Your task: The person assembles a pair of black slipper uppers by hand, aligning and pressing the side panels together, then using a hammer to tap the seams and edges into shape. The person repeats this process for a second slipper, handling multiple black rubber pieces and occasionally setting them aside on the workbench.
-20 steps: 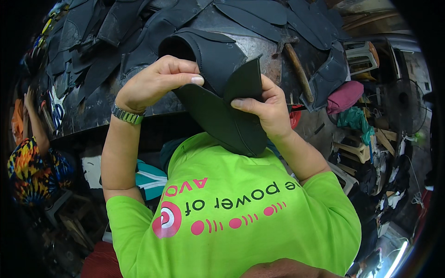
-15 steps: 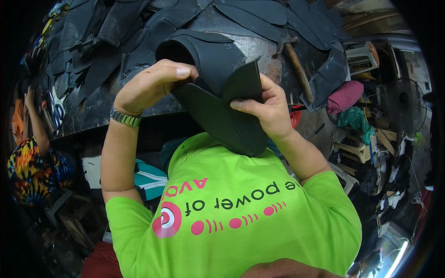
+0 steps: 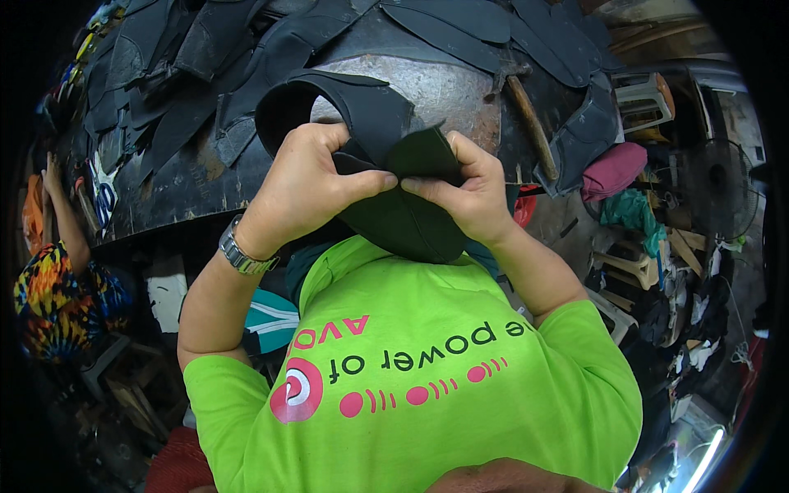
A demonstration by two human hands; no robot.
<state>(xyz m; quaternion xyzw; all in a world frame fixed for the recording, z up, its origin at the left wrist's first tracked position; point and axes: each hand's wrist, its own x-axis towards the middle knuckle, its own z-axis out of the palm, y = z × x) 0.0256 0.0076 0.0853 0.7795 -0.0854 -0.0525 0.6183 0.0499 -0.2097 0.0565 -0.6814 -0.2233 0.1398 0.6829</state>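
The left hand (image 3: 308, 181) and right hand (image 3: 472, 193) both pinch a black sewn piece (image 3: 374, 115), thumbs nearly tip to tip; the fingers behind it are partly hidden. The piece lies between them, its looped end beyond the left hand, its flap below the thumbs toward the green shirt (image 3: 460, 386). Here it seems best to level the edges under both thumbs, press evenly and avoid stretching the material. Beyond the hands spreads the dark table (image 3: 177, 200) with a pale worn patch (image 3: 452, 92), ringed by flat black pieces (image 3: 448, 29). Right of the right hand lie a wooden-handled hammer (image 3: 532, 127), then a maroon bundle (image 3: 614, 171) and a fan (image 3: 723, 187); well left of the left hand, a co-worker's hand (image 3: 53, 175).
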